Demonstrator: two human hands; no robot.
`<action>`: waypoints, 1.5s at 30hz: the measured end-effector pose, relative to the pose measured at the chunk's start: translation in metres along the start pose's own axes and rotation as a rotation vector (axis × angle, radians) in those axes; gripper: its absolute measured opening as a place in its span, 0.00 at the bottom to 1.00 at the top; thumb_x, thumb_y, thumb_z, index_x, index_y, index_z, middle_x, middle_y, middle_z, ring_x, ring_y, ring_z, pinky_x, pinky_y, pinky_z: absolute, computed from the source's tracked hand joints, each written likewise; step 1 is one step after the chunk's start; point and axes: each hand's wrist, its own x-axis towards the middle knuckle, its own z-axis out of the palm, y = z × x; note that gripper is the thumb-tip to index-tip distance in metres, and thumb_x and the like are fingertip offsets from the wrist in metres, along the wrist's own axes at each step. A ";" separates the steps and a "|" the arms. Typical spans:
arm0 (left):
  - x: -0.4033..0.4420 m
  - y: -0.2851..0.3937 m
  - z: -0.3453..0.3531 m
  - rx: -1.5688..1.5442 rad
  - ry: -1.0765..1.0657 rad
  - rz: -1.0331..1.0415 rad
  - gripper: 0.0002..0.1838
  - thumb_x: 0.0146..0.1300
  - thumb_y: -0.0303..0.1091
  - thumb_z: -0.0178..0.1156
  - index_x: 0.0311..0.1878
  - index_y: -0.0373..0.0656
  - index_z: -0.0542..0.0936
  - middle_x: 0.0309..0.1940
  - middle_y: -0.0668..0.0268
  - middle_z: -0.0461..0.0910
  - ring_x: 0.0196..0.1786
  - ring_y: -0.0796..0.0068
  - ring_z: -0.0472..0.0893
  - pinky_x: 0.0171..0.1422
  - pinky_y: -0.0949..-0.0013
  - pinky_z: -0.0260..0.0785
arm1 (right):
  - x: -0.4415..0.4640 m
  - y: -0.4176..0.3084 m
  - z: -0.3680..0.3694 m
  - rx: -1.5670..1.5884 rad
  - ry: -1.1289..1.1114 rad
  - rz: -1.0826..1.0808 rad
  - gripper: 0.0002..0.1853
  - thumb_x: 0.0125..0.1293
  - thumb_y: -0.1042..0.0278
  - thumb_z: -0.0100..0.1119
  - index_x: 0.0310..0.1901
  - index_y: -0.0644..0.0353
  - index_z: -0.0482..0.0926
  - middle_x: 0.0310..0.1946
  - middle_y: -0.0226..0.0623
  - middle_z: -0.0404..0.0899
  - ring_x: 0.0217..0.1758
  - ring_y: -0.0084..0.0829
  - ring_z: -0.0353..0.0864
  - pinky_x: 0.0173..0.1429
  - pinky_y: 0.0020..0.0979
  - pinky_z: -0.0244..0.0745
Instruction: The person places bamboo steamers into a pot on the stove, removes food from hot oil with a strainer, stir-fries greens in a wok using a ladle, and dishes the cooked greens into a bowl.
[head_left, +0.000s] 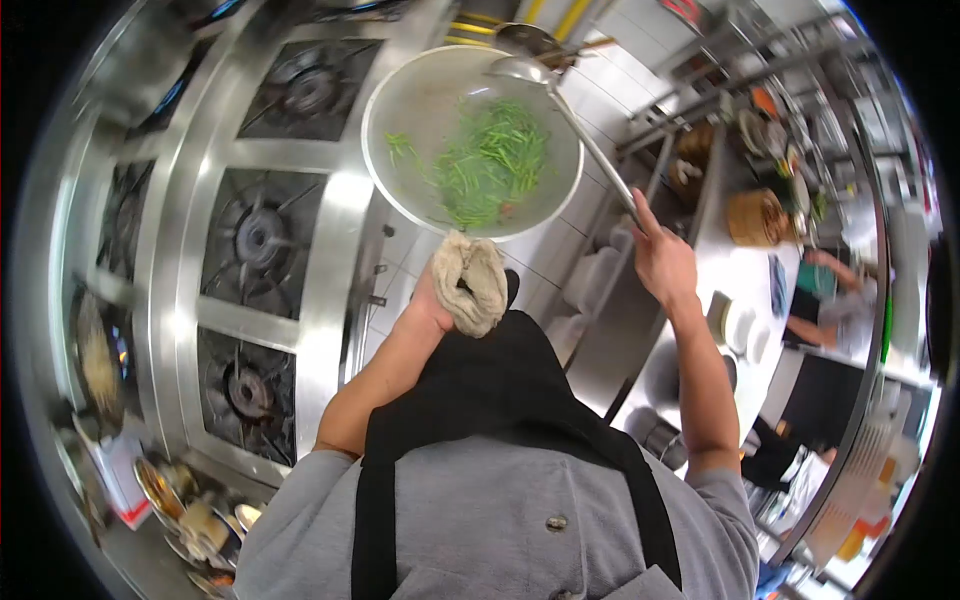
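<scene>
A large pale wok [405,180] with chopped green vegetables [495,160] and some steam in it is held out in front of me. My left hand [432,298] grips a folded beige cloth [470,285] at the wok's near edge; the cloth hides the handle and part of my fingers. The long handle of a metal ladle [595,150] is in my closed right hand [663,258]. The ladle's bowl rests or hovers at the far rim of the wok, above the vegetables.
A steel stove [335,260] with several burners runs along the left. At the right stands a work counter [715,270] with a brown container [757,218] and stacked white plates [740,325]. Another person's arm [835,268] shows beyond it. Bowls of ingredients sit at the lower left.
</scene>
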 end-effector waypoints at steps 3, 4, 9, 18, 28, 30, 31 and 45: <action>0.050 -0.016 0.013 0.011 0.043 -0.083 0.18 0.75 0.45 0.46 0.49 0.42 0.79 0.43 0.60 0.83 0.45 0.62 0.84 0.52 0.56 0.80 | -0.012 0.031 0.021 0.080 -0.159 0.191 0.30 0.74 0.58 0.48 0.76 0.31 0.56 0.36 0.58 0.82 0.39 0.62 0.82 0.44 0.57 0.77; 0.067 -0.021 0.017 0.044 0.035 -0.076 0.18 0.75 0.45 0.45 0.49 0.42 0.79 0.43 0.60 0.83 0.46 0.62 0.84 0.52 0.56 0.80 | -0.027 0.054 0.044 0.287 -0.082 0.123 0.29 0.75 0.57 0.48 0.76 0.37 0.58 0.32 0.52 0.83 0.29 0.53 0.84 0.36 0.51 0.80; 0.137 -0.056 0.018 0.147 0.118 -0.162 0.17 0.73 0.48 0.51 0.47 0.43 0.78 0.40 0.62 0.82 0.42 0.65 0.83 0.49 0.63 0.80 | -0.068 0.075 0.020 1.514 -0.661 0.735 0.28 0.78 0.55 0.48 0.75 0.50 0.61 0.21 0.28 0.67 0.14 0.20 0.63 0.16 0.26 0.65; 0.177 -0.096 0.021 0.206 0.368 -0.260 0.18 0.72 0.46 0.54 0.44 0.39 0.80 0.38 0.59 0.82 0.40 0.64 0.83 0.45 0.62 0.80 | -0.087 0.097 0.037 1.929 -0.737 0.840 0.19 0.78 0.54 0.48 0.65 0.48 0.68 0.19 0.27 0.63 0.12 0.18 0.59 0.14 0.24 0.59; 0.229 -0.073 0.013 0.076 -0.017 -0.419 0.17 0.71 0.49 0.55 0.41 0.44 0.81 0.38 0.63 0.84 0.42 0.65 0.84 0.49 0.61 0.81 | -0.062 0.095 0.039 2.281 -0.566 0.672 0.16 0.77 0.55 0.51 0.60 0.51 0.71 0.18 0.24 0.61 0.11 0.15 0.57 0.12 0.21 0.57; 0.235 -0.068 0.034 0.252 0.012 -0.369 0.17 0.71 0.51 0.56 0.40 0.45 0.80 0.38 0.64 0.84 0.41 0.66 0.84 0.49 0.62 0.81 | -0.051 0.094 0.016 2.229 -0.488 0.692 0.18 0.77 0.56 0.51 0.63 0.52 0.69 0.18 0.24 0.61 0.11 0.15 0.58 0.12 0.22 0.59; 0.239 -0.065 0.046 0.259 -0.002 -0.374 0.17 0.71 0.51 0.56 0.40 0.45 0.80 0.38 0.64 0.84 0.41 0.66 0.84 0.49 0.62 0.81 | -0.047 0.093 0.000 2.164 -0.405 0.694 0.19 0.77 0.57 0.51 0.64 0.53 0.68 0.18 0.24 0.61 0.11 0.16 0.58 0.12 0.22 0.59; 0.308 -0.038 0.123 0.347 -0.162 -0.449 0.11 0.69 0.43 0.54 0.39 0.45 0.76 0.33 0.68 0.79 0.35 0.74 0.80 0.41 0.71 0.77 | 0.026 0.092 -0.047 1.877 -0.103 0.685 0.20 0.76 0.61 0.53 0.67 0.51 0.70 0.19 0.24 0.63 0.11 0.15 0.59 0.12 0.22 0.60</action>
